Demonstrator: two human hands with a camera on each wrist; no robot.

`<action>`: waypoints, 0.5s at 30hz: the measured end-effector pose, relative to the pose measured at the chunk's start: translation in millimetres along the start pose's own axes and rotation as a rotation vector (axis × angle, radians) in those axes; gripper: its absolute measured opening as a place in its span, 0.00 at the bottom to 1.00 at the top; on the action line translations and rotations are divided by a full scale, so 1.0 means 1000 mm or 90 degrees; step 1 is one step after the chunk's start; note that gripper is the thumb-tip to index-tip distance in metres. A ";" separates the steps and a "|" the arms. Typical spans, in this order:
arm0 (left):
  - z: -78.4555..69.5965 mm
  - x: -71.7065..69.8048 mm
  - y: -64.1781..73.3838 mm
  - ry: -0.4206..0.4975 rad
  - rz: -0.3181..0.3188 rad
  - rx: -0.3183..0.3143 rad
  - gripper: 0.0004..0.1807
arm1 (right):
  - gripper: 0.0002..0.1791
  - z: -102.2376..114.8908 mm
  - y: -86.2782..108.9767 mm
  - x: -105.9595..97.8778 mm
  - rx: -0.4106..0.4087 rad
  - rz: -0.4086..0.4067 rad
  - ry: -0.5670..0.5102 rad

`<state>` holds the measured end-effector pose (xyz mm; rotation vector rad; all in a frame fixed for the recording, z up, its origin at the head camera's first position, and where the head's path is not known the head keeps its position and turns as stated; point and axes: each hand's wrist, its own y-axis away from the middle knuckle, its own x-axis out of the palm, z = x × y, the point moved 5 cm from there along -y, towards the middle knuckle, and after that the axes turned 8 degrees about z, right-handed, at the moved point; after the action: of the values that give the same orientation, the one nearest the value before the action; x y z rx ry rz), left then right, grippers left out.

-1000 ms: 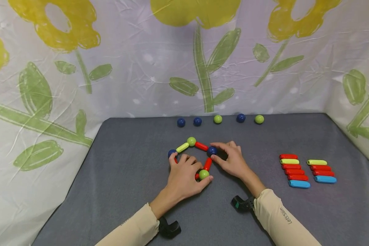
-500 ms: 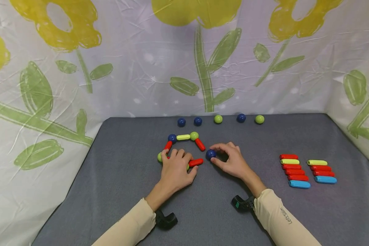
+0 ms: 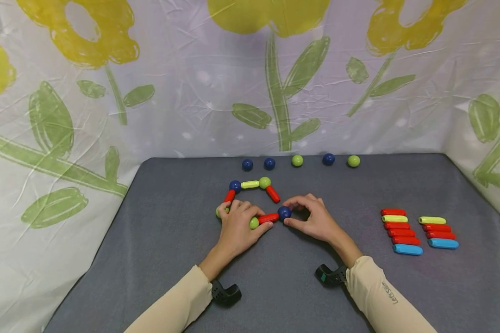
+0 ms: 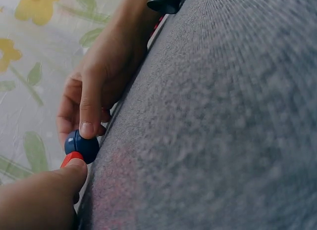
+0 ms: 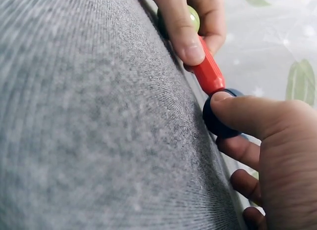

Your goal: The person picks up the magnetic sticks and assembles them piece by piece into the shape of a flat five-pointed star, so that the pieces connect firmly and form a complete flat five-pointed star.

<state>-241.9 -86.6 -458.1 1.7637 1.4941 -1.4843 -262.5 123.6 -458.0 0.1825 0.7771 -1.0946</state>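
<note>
My left hand (image 3: pixel 239 229) pinches a red rod (image 5: pixel 209 71) between thumb and fingers, close to the green ball (image 3: pixel 254 223) at its left end. The rod's other end meets a blue ball (image 3: pixel 284 212), which my right hand (image 3: pixel 314 221) holds between thumb and fingertips. From the left hand the chain bends up through a red rod (image 3: pixel 230 196), a blue ball (image 3: pixel 235 186), a yellow rod (image 3: pixel 250 184) and a green ball (image 3: pixel 265 182). It ends in another red rod (image 3: pixel 272 194), whose lower end stands apart from the held blue ball. Left fingers partly hide the chain's lower left.
Loose blue and green balls (image 3: pixel 297 160) line the back edge of the grey table (image 3: pixel 150 231). To the right, two stacks of red, yellow and blue rods (image 3: pixel 402 233) lie side by side. A flowered cloth (image 3: pixel 183 92) hangs behind.
The ring opened at the right-hand blue ball as the left hand shifted the chain leftward and turned it. Since then, the ball and the lower red rod have come together end to end.
</note>
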 end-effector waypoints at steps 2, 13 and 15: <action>0.000 0.000 0.000 0.003 0.002 -0.001 0.16 | 0.21 0.000 0.000 0.000 0.001 0.004 -0.002; -0.003 0.002 0.000 0.007 0.035 0.042 0.18 | 0.05 -0.002 0.000 -0.001 0.002 -0.013 -0.089; -0.004 0.003 0.000 0.004 0.051 0.061 0.18 | 0.05 -0.003 0.000 -0.004 0.012 -0.044 -0.087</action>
<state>-240.3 -82.1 -459.3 1.8625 1.3594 -1.5337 -264.9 127.8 -457.8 0.0961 0.6546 -1.1672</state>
